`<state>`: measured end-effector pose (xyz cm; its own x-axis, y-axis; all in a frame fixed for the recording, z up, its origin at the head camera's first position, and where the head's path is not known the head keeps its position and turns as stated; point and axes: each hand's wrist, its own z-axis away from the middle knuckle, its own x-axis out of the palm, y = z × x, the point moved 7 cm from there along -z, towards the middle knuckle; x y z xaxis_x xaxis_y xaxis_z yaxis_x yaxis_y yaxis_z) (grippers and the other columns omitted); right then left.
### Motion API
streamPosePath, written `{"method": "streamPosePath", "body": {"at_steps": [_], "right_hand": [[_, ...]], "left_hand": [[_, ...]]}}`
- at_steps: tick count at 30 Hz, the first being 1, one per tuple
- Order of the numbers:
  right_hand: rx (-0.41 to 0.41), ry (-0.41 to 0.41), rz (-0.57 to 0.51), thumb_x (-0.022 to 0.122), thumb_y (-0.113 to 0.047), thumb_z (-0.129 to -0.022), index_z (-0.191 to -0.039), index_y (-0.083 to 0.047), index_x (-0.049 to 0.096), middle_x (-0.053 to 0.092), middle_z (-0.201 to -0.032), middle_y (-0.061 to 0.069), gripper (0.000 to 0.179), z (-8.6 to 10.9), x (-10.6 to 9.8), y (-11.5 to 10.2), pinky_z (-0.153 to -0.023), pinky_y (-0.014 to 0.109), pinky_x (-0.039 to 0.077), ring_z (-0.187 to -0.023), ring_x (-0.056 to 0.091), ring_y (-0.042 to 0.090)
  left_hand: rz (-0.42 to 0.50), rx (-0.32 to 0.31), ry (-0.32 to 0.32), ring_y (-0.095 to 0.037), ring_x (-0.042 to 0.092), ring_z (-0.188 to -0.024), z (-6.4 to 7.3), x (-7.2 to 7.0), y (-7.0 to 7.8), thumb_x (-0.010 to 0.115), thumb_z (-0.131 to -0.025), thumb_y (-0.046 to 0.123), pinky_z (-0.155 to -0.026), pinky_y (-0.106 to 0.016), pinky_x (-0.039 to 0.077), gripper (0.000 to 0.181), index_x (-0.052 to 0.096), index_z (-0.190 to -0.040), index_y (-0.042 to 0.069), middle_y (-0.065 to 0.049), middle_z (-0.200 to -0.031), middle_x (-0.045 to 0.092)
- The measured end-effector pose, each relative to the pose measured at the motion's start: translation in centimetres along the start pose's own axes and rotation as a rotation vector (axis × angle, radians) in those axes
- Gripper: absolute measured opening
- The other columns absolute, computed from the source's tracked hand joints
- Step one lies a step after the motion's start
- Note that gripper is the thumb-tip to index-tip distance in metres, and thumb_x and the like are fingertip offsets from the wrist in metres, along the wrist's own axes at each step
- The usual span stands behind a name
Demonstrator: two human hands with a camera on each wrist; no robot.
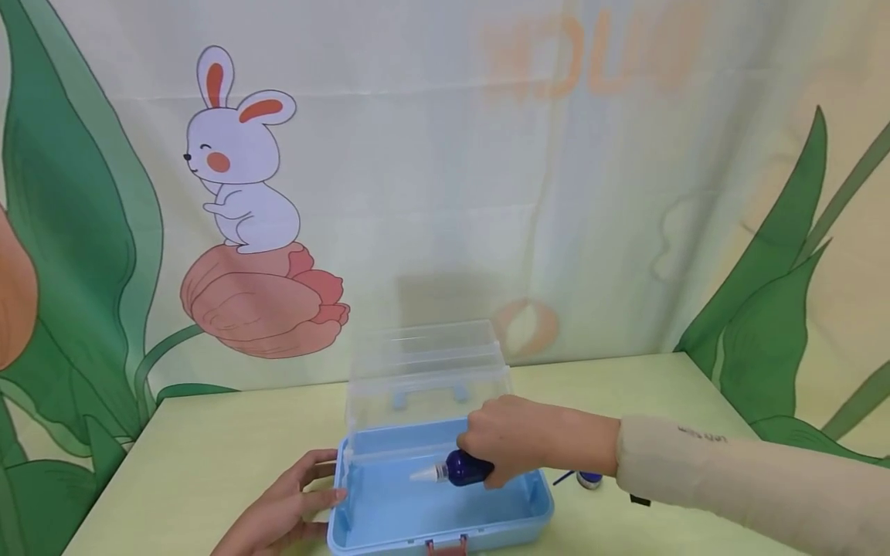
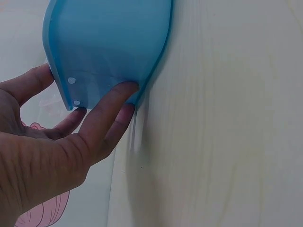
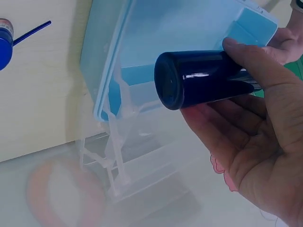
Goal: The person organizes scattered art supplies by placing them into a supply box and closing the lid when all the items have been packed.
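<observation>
A light blue plastic box (image 1: 417,502) stands on the table with its clear lid (image 1: 427,363) raised behind it. My right hand (image 1: 511,440) grips a dark blue squeeze bottle (image 3: 203,78) over the inside of the box. The bottle lies nearly level, its pale pointed nozzle facing left in the head view. At the box's left end, my left hand (image 1: 288,506) holds the end wall, thumb at the rim and other fingers spread along the outside. The left wrist view shows these fingers (image 2: 106,106) around the blue end wall.
A small blue container (image 1: 589,480) with a thin blue stick (image 3: 32,33) beside it is on the table, right of the box. Behind the table hangs a printed cloth (image 1: 417,193) with a rabbit and flowers. A brown latch (image 1: 447,547) sits on the box's front.
</observation>
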<state>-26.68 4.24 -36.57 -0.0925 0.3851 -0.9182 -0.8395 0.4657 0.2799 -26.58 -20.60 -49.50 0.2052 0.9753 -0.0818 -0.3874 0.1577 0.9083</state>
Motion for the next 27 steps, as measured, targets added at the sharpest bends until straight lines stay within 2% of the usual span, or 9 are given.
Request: {"method": "streamPosePath", "body": {"at_steps": [4, 10, 18, 23, 27], "right_hand": [[-0.007, -0.029, -0.026, 0.083, -0.048, -0.082, -0.108, -0.019, 0.074, 0.071, -0.092, -0.007, 0.04, -0.3, -0.1, -0.4, -0.069, 0.02, 0.055, -0.075, 0.063, 0.006], [-0.007, -0.065, -0.083, 0.085, -0.048, -0.081, -0.112, -0.02, 0.075, 0.072, -0.096, -0.008, 0.042, -0.8, 0.0, -0.9, -0.073, 0.02, 0.056, -0.077, 0.064, 0.005], [-0.012, -0.097, -0.091, 0.084, -0.05, -0.08, -0.114, -0.022, 0.076, 0.073, -0.099, -0.008, 0.045, -1.4, 0.2, -1.1, -0.075, 0.019, 0.057, -0.079, 0.066, 0.005], [-0.024, -0.102, -0.074, 0.084, -0.051, -0.08, -0.113, -0.022, 0.076, 0.074, -0.099, -0.008, 0.045, -1.6, 0.4, -1.3, -0.075, 0.02, 0.058, -0.081, 0.067, 0.005], [-0.035, -0.093, -0.033, 0.084, -0.051, -0.08, -0.109, -0.022, 0.077, 0.073, -0.097, -0.008, 0.042, -1.6, 0.5, -1.5, -0.074, 0.02, 0.057, -0.081, 0.066, 0.006]], "left_hand": [[-0.003, 0.008, -0.002, -0.038, 0.058, -0.116, 0.1, 0.0, 0.0, 0.076, -0.092, 0.013, -0.084, -0.058, 0.058, 0.071, 0.035, -0.149, 0.005, -0.029, -0.153, 0.031], [-0.006, -0.018, 0.039, -0.036, 0.059, -0.114, -0.2, -0.2, -0.2, 0.077, -0.09, 0.013, -0.083, -0.056, 0.059, 0.07, 0.039, -0.149, 0.008, -0.026, -0.152, 0.035], [0.004, -0.024, 0.046, -0.036, 0.059, -0.115, -0.1, -0.3, -0.3, 0.076, -0.091, 0.011, -0.083, -0.056, 0.059, 0.069, 0.039, -0.149, 0.009, -0.026, -0.152, 0.036], [0.027, -0.012, 0.03, -0.035, 0.058, -0.115, 0.3, -0.3, -0.2, 0.074, -0.092, 0.007, -0.082, -0.056, 0.059, 0.066, 0.039, -0.148, 0.007, -0.027, -0.152, 0.036], [0.019, 0.01, -0.006, -0.034, 0.058, -0.115, 0.1, -0.3, 0.1, 0.075, -0.092, 0.01, -0.084, -0.055, 0.058, 0.069, 0.037, -0.149, 0.006, -0.026, -0.151, 0.036]]}}
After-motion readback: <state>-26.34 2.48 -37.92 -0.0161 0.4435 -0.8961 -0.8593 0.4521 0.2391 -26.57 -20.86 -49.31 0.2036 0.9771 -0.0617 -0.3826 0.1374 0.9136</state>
